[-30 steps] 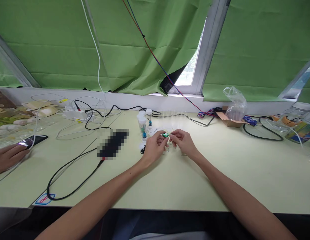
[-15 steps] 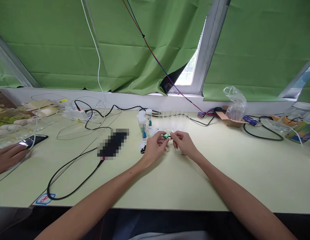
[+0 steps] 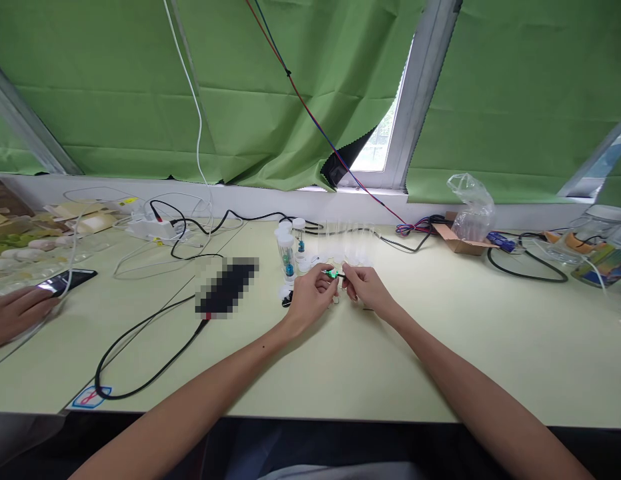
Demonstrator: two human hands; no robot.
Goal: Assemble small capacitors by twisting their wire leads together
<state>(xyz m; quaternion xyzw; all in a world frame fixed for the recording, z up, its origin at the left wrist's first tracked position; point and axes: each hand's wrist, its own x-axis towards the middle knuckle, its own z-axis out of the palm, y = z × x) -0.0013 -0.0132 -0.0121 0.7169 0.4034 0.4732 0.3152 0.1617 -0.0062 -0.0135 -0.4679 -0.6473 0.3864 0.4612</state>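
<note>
My left hand (image 3: 314, 292) pinches a small green piece (image 3: 332, 273) with a pale tip pointing left; its exact kind is too small to tell. From the right, my right hand (image 3: 363, 285) grips a thin dark rod (image 3: 341, 276) that meets the green piece's right end. Both hands are held close together just above the table. Behind my left hand stand clear tubes with white caps, and one tube (image 3: 286, 257) has a blue-green part inside. More clear empty-looking tubes (image 3: 347, 243) stand beyond my fingers. A black object (image 3: 287, 299) lies partly hidden beside my left hand.
A pixelated dark device (image 3: 227, 288) with a black cable (image 3: 135, 333) lies to the left. At far left, another person's hand (image 3: 20, 313) rests by a phone (image 3: 70, 283). An opened cardboard box (image 3: 460, 241) with plastic, a blue item (image 3: 503, 241) and jars are at the back right.
My right hand has shifted very slightly, and more of the dark rod shows between the green piece and its fingers. The left hand holds nearly still.
</note>
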